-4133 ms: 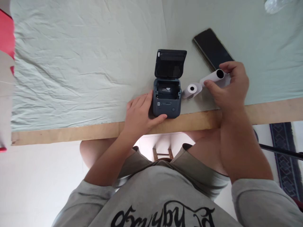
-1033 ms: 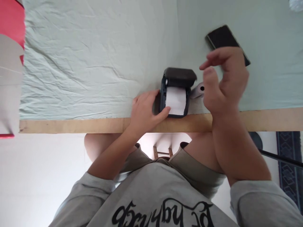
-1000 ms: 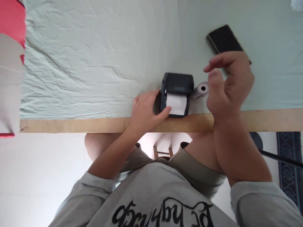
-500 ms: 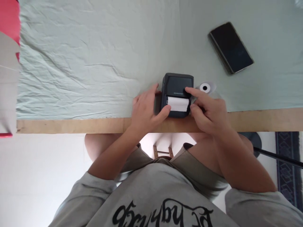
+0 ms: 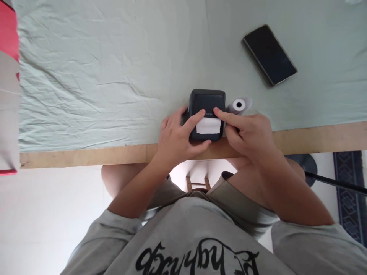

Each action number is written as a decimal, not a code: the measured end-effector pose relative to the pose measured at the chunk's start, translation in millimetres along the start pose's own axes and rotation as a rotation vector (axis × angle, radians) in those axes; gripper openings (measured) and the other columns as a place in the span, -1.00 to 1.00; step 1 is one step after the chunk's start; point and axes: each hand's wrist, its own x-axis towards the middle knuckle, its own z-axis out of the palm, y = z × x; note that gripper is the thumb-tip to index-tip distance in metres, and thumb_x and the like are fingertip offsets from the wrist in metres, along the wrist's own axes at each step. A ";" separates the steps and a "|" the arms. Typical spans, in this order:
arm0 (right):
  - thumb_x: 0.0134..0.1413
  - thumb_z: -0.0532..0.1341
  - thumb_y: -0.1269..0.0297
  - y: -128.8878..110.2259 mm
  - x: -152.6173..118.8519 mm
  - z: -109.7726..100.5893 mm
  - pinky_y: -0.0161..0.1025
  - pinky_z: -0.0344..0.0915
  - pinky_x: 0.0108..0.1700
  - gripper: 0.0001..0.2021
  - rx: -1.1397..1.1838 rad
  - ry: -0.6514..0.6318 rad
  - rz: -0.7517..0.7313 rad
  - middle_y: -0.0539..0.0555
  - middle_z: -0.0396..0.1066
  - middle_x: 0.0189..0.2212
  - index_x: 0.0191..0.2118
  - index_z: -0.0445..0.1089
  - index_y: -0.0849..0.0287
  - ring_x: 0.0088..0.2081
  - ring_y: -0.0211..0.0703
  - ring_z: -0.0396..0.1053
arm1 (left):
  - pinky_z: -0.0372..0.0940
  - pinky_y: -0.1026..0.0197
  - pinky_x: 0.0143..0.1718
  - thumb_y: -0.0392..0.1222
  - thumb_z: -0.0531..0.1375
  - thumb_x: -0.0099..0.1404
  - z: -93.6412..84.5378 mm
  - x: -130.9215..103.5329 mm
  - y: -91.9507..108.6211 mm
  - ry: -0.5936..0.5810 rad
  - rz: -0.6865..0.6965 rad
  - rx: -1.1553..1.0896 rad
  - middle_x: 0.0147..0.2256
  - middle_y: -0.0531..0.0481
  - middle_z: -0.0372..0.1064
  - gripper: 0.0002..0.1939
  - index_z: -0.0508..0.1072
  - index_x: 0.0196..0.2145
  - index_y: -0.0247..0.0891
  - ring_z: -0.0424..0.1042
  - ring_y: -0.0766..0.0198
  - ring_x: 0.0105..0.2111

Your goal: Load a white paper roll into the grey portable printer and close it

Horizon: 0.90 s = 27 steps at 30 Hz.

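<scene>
A small black printer-like device (image 5: 207,102) sits near the table's front edge, with a strip of white paper (image 5: 208,125) across its lower half. My left hand (image 5: 179,135) wraps round its left side, the index fingertip on the dark lid and the thumb at the front edge. From the right, my right hand (image 5: 248,131) reaches over with its index fingertip on the lid just above the paper; its other fingers are curled in beside the device. A white paper roll (image 5: 239,104) with a black core lies just right of the device.
A dark phone (image 5: 270,55) lies at the upper right on the pale green cloth (image 5: 114,57). The wooden table edge (image 5: 86,156) runs in front of my body. A red and white object (image 5: 8,76) stands at the far left.
My left index finger has moved onto the lid, and its thumb has shifted down to the front edge. My right fingertip has slid left on the lid. The view has shifted slightly.
</scene>
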 end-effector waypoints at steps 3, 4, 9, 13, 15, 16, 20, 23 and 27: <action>0.14 0.09 0.37 -0.9 -2.5 4.2 -0.23 -0.08 -0.53 -0.49 0.025 0.024 -0.009 -0.07 0.18 -0.73 0.10 0.66 0.01 -0.65 -0.24 0.06 | 0.24 -0.16 0.29 0.14 0.42 0.18 0.7 0.8 0.5 0.002 -0.017 0.003 0.35 -0.23 0.26 -0.18 0.39 0.36 0.02 0.35 -0.18 0.30; 0.15 0.09 0.37 -1.3 -4.3 6.4 -0.23 -0.07 -0.53 -0.49 0.038 0.028 -0.009 -0.07 0.19 -0.73 0.11 0.65 0.02 -0.65 -0.24 0.05 | 0.24 -0.16 0.30 0.14 0.42 0.18 0.9 1.0 0.4 -0.001 -0.019 0.001 0.35 -0.23 0.26 -0.18 0.39 0.36 0.02 0.34 -0.18 0.31; 0.22 0.02 0.42 -4.0 -17.2 17.7 -0.25 0.03 -0.52 -0.44 0.106 0.026 -0.006 -0.06 0.31 -0.65 0.25 0.51 0.12 -0.64 -0.24 0.10 | 0.22 -0.20 0.31 0.17 0.42 0.19 1.9 0.1 -2.0 -0.004 -0.015 -0.014 0.36 -0.26 0.26 -0.11 0.31 0.40 -0.04 0.31 -0.21 0.33; 0.24 0.03 0.39 -2.3 -24.2 20.3 -0.25 0.07 -0.52 -0.43 0.129 0.004 0.020 -0.08 0.35 -0.60 0.34 0.35 0.18 -0.63 -0.19 0.19 | 0.20 -0.20 0.32 0.15 0.45 0.16 2.9 -1.4 -4.4 -0.008 0.014 0.002 0.38 -0.33 0.23 0.07 0.14 0.50 -0.17 0.28 -0.25 0.35; 0.22 0.05 0.39 -0.5 -25.8 20.9 -0.23 0.08 -0.53 -0.41 0.134 0.010 0.027 -0.09 0.37 -0.59 0.37 0.25 0.22 -0.63 -0.18 0.23 | 0.20 -0.19 0.32 0.14 0.44 0.19 3.0 -1.6 -5.0 -0.014 0.032 0.024 0.39 -0.30 0.21 0.01 0.18 0.48 -0.07 0.29 -0.23 0.35; 0.22 0.06 0.39 0.3 -26.2 21.5 -0.23 0.09 -0.52 -0.39 0.135 0.015 0.023 -0.08 0.37 -0.59 0.39 0.21 0.23 -0.62 -0.16 0.25 | 0.21 -0.19 0.31 0.14 0.44 0.21 2.8 -1.5 -5.1 -0.019 0.037 0.034 0.39 -0.28 0.20 -0.04 0.22 0.47 -0.02 0.29 -0.22 0.34; 0.21 0.04 0.39 1.9 -26.5 25.3 -0.21 0.14 -0.48 -0.31 0.130 -0.002 0.023 -0.06 0.43 -0.55 0.46 0.06 0.21 -0.57 -0.13 0.33 | 0.22 -0.18 0.31 0.13 0.45 0.23 1.9 -0.3 -5.4 -0.026 0.039 0.042 0.37 -0.26 0.21 -0.14 0.31 0.42 0.07 0.31 -0.19 0.33; 0.22 0.02 0.39 2.0 -25.8 26.7 -0.21 0.11 -0.48 -0.31 0.130 -0.037 0.022 -0.07 0.40 -0.56 0.47 0.05 0.22 -0.58 -0.14 0.31 | 0.23 -0.18 0.31 0.11 0.47 0.20 1.1 0.9 -5.5 -0.015 0.036 0.030 0.35 -0.24 0.23 -0.14 0.34 0.40 0.08 0.33 -0.20 0.32; 0.23 0.02 0.38 2.2 -25.0 25.5 -0.21 0.08 -0.49 -0.34 0.137 -0.048 0.026 -0.08 0.38 -0.56 0.45 0.06 0.24 -0.60 -0.17 0.27 | 0.25 -0.18 0.30 0.07 0.48 0.18 -0.4 1.7 -5.1 -0.001 0.038 0.010 0.33 -0.21 0.25 -0.17 0.38 0.37 0.09 0.34 -0.21 0.30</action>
